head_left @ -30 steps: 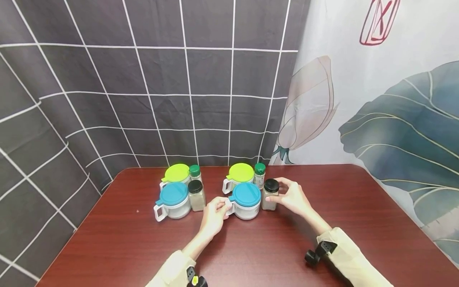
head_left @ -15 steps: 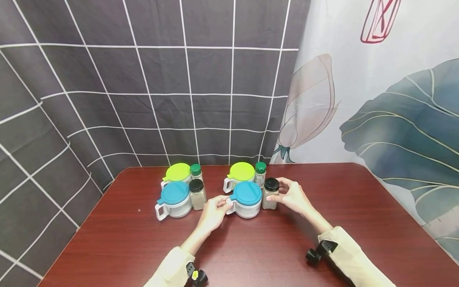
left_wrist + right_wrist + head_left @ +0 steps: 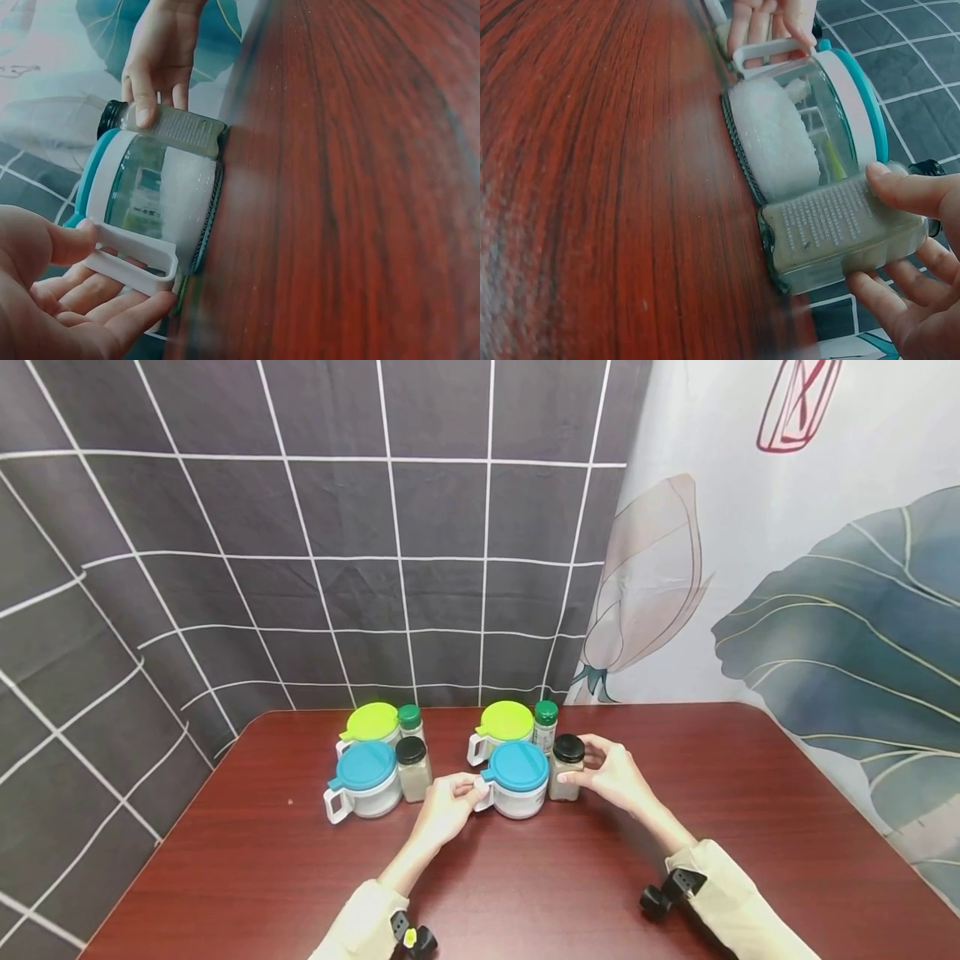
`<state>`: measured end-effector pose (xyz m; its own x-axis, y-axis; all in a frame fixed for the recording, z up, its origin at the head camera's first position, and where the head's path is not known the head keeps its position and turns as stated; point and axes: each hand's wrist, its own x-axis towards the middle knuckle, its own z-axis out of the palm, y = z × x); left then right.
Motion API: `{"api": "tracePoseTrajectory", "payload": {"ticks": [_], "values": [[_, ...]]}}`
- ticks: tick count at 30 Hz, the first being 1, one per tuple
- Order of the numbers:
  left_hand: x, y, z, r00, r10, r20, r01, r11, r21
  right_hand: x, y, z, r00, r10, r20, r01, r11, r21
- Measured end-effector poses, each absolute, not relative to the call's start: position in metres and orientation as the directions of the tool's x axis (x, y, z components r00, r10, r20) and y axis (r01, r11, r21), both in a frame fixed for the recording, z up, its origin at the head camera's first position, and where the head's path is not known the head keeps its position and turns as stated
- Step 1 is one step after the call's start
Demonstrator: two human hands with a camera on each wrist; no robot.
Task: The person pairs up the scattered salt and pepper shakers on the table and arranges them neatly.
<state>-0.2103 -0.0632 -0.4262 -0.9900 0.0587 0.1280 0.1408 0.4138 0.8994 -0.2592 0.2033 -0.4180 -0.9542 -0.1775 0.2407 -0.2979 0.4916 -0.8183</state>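
Note:
My left hand (image 3: 446, 810) pinches the white handle (image 3: 135, 244) of a seasoning jar with a blue lid (image 3: 517, 766), thumb on one side and fingers behind. Clear walls show white grains (image 3: 772, 131) inside it. To the right, my right hand (image 3: 618, 777) holds a square spice bottle (image 3: 565, 781) with a black cap between thumb and fingers. The bottle stands upright, close beside the blue-lidded jar, printed text (image 3: 821, 221) on its side. Both bases are down at the tabletop.
Behind them stand a green-lidded jar (image 3: 506, 720) and a green-capped bottle (image 3: 545, 727). A similar group is at left: a blue-lidded jar (image 3: 366, 768), a black-capped bottle (image 3: 413, 772), a green-lidded jar (image 3: 372, 721) and a green-capped bottle (image 3: 410, 720). Curtains back the red-brown table (image 3: 525, 877).

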Motion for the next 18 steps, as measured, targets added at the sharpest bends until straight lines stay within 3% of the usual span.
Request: {"api": "tracePoseTrajectory", "payload": {"ticks": [18], "values": [[-0.2093, -0.0633, -0.4283, -0.983, 0.071, 0.168, 0.181, 0.473, 0.862, -0.2578, 0.1995, -0.4199, -0.951, -0.185, 0.249, -0.308, 0.482, -0.82]]}}
